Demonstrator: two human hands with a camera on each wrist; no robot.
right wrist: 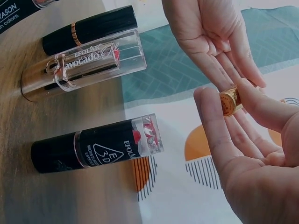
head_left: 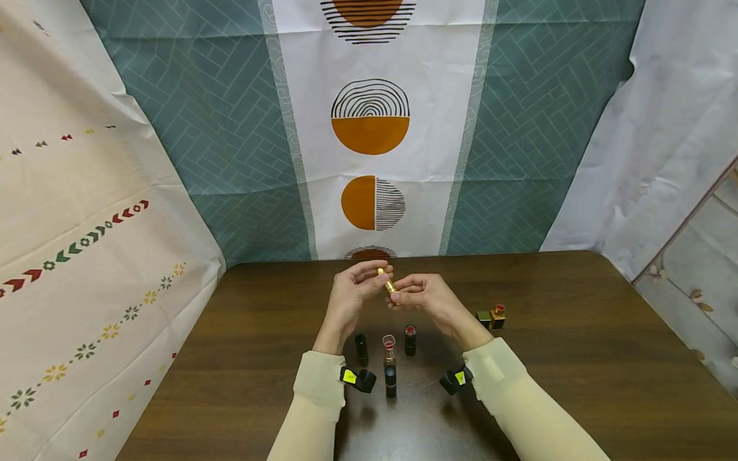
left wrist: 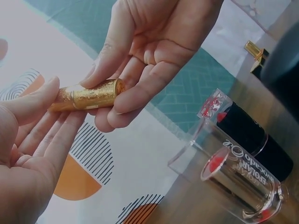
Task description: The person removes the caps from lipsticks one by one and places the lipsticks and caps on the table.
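Observation:
A slim gold lipstick tube [head_left: 387, 282] is held tilted above the far part of the table, between both hands. My left hand [head_left: 355, 292] pinches its upper end between thumb and fingers. On the lower end, the thumb and fingers of my right hand [head_left: 425, 298] grip it. In the left wrist view the gold lipstick tube [left wrist: 88, 94] shows a textured surface with a seam ring, and it looks closed. The right wrist view shows mostly one round end of the gold lipstick tube [right wrist: 230, 101]; fingers hide the rest.
Below the hands stand a clear-capped gold lipstick [head_left: 389, 350], a black lipstick with clear top [head_left: 411, 340], a black lipstick [head_left: 361, 349] and another black one [head_left: 390, 381] in front. Right of them are a square gold-and-black lipstick [head_left: 497, 317] and a square cap-like piece [head_left: 484, 319].

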